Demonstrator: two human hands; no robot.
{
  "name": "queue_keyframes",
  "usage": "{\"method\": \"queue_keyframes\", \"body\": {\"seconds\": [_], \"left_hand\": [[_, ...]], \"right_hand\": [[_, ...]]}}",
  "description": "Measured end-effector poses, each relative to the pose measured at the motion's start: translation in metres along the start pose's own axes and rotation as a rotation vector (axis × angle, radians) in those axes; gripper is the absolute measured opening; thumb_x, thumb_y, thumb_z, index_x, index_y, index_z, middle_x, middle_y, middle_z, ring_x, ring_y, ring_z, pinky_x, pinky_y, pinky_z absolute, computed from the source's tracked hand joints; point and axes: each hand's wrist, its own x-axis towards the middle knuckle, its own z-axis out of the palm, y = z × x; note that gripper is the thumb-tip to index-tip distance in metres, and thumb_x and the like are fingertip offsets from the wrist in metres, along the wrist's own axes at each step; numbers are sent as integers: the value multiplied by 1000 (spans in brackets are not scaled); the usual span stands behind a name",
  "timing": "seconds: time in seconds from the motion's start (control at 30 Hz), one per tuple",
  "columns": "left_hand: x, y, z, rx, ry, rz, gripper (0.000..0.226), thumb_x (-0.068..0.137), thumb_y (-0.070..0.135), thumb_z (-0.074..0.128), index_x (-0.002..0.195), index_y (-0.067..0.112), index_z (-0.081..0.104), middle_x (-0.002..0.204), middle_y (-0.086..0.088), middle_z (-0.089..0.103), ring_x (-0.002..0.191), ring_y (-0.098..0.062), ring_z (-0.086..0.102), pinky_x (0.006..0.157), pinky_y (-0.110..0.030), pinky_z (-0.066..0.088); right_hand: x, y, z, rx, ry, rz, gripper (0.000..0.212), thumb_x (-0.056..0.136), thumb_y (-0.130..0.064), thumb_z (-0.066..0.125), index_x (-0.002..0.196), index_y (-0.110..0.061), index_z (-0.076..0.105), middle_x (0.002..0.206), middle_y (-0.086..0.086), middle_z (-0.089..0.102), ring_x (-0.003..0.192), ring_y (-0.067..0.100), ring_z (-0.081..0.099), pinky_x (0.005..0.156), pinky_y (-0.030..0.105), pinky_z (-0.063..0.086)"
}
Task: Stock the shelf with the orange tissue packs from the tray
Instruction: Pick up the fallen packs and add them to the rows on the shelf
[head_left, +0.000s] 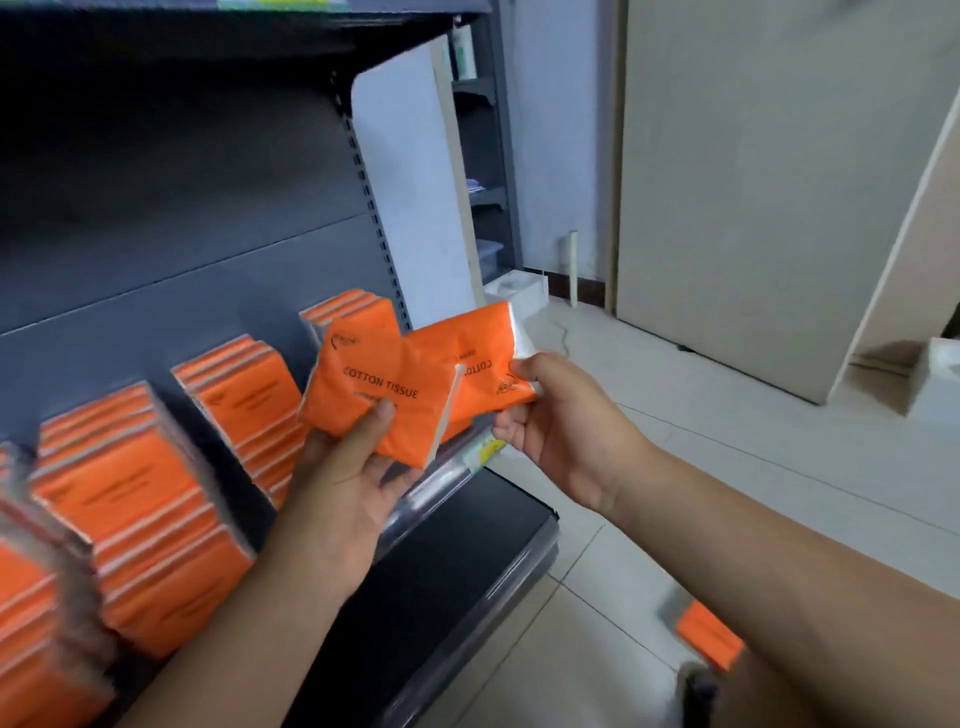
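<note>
Two packs we hold ready at the shelf front edge: left hand grips one, right hand pinches another.

Left hand palm-up, thumb clamping front pack; right hand pinching rear pack; 2 forearms extended.

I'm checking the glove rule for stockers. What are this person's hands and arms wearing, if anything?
The left hand and right hand are bare, with no gloves, and no rings on the fingers in view. Both wrists carry no watch or band. The forearms are uncovered to the frame edge; no sleeve is in view.
</note>
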Motion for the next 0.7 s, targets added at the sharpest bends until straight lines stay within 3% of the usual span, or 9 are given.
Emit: {"method": "queue_keyframes", "body": {"seconds": [0.07, 0.17, 0.27, 0.33, 0.4, 0.47, 0.53, 0.63, 0.7], "left_hand": [[-3, 5, -24, -37, 11, 5, 54, 92, 24, 62, 145, 31, 55, 132, 1, 72, 118, -20, 71, 98, -47, 52], [-3, 0, -57, -82, 46, 9, 51, 96, 25, 57, 147, 27, 54, 136, -2, 70, 123, -23, 69, 99, -49, 51], [1, -13, -81, -121, 113, -11, 48, 98, 30, 61, 146, 27, 55, 135, -2, 70, 123, -25, 68, 95, -48, 52], [7, -17, -86, -120, 154, -25, 50, 94, 33, 70, 143, 27, 57, 133, -3, 72, 121, -26, 70, 95, -48, 54], [16, -17, -87, -105, 178, 2, 54, 88, 34, 70, 140, 27, 58, 131, -4, 73, 118, -25, 71, 97, -49, 55], [25, -17, -89, -116, 230, 12, 56, 84, 33, 73, 138, 26, 60, 129, -4, 73, 117, -25, 72, 99, -49, 54], [34, -16, -97, -158, 312, 11, 59, 77, 29, 78, 134, 25, 64, 127, -4, 74, 117, -25, 71, 99, -46, 53], [45, -10, -116, -136, 462, 41, 62, 68, 24, 85, 127, 25, 66, 122, -5, 76, 103, -25, 73, 88, -42, 55], [52, -2, -128, -81, 557, 85, 80, 68, 21, 92, 137, 29, 54, 122, -3, 75, 90, -21, 74, 70, -36, 56]], "right_hand": [[6, 16, 19, -56, -53, 53, 14, 105, -18, 49, 107, -5, 55, 71, 12, 64, 59, 20, 61, 66, 31, 58], [16, 40, 38, -25, -141, 124, 52, 105, -40, 53, 134, 4, 54, 91, 21, 70, 77, 26, 68, 77, 34, 62], [23, 59, 47, -115, -289, 117, 71, 94, -55, 59, 146, -10, 48, 114, 18, 70, 95, 26, 70, 83, 35, 58], [31, 69, 55, -290, -306, 62, 61, 89, -53, 67, 138, -18, 54, 114, 9, 71, 100, 21, 69, 82, 35, 55], [41, 79, 66, -382, -212, -1, 56, 84, -51, 74, 126, -17, 59, 105, 5, 71, 96, 20, 68, 79, 37, 51], [54, 87, 79, -411, -192, -58, 46, 90, -52, 72, 114, -14, 63, 96, 2, 70, 86, 16, 65, 77, 39, 45], [67, 93, 96, -377, -198, -57, 21, 99, -43, 65, 99, -22, 64, 84, -6, 70, 70, 7, 62, 72, 33, 42], [87, 97, 118, -285, -168, -27, 17, 104, -23, 58, 89, -22, 65, 69, -10, 70, 57, 3, 64, 54, 19, 47], [101, 103, 125, -264, -179, -9, 12, 103, -19, 60, 100, -19, 71, 86, -2, 78, 71, 10, 74, 56, 20, 54]]}}
